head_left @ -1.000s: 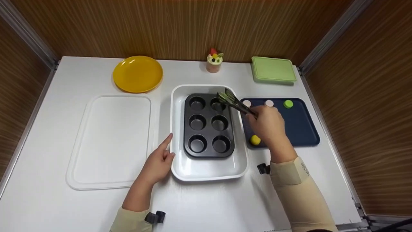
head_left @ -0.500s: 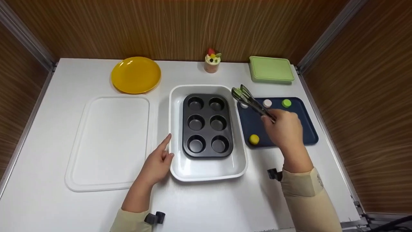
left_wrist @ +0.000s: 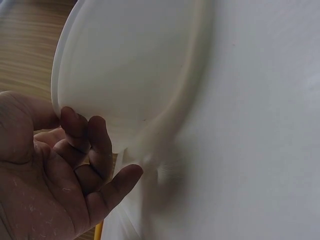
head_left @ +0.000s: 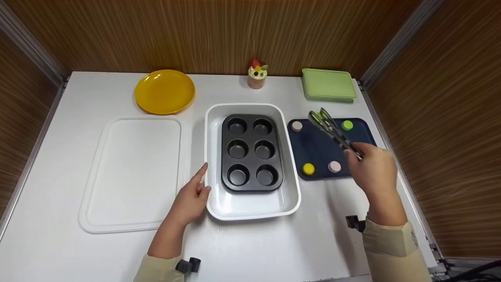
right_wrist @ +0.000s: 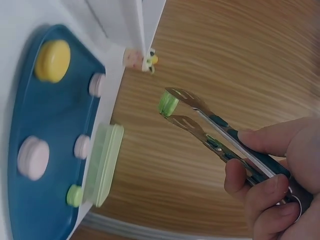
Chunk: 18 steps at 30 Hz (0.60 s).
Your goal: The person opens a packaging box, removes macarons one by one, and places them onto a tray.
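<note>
My right hand grips a pair of tongs above the right side of the dark blue tray. A green macaron is pinched between the tong tips in the right wrist view. On the tray lie a yellow macaron, several pale pink macarons and another green one; the tongs hide one pink one in the head view. My left hand touches the left outer wall of the white basin, index finger straight. A dark six-cup muffin tin sits in the basin, its cups bare.
A white lid lies left of the basin, with a yellow plate behind it. A fruit-topped dessert cup stands at the back. Behind the tray is a light green box. Wood-grain panels enclose the table.
My right hand has carried the tongs and the green macaron rightward and a little nearer, from over the muffin tin's far right cup to above the tray. The left hand stays put.
</note>
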Available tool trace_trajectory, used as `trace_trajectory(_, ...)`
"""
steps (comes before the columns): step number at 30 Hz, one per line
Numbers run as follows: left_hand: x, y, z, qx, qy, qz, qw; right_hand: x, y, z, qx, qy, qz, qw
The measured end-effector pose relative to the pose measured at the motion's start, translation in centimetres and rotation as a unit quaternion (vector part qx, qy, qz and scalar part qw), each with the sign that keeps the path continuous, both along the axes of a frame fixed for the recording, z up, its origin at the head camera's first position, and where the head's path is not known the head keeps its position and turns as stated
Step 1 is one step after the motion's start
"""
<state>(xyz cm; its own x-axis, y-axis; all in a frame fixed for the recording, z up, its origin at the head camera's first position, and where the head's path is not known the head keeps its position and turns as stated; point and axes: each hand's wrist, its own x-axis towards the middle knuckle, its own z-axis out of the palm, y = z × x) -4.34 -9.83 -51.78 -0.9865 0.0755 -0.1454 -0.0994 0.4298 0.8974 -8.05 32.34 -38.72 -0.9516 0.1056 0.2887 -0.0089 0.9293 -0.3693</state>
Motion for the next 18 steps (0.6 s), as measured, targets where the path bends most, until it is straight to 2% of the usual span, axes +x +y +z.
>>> trace_trajectory(4,0.1,0.0,0.0,-0.001,0.000,0.001,1.0000,0.7,1.2,0.1,0.003,-0.009,-0.016,0.9998)
trace_trajectory(11,0.1,0.0,0.0,0.002,0.004,0.001,1.0000,1.9,2.7,0.3,0.002,0.013,-0.026,0.9996)
trace_trajectory(18,0.0,0.1,0.1,0.001,-0.005,0.000,1.0000,2.9,4.2,-0.1,0.000,0.017,-0.050,0.9986)
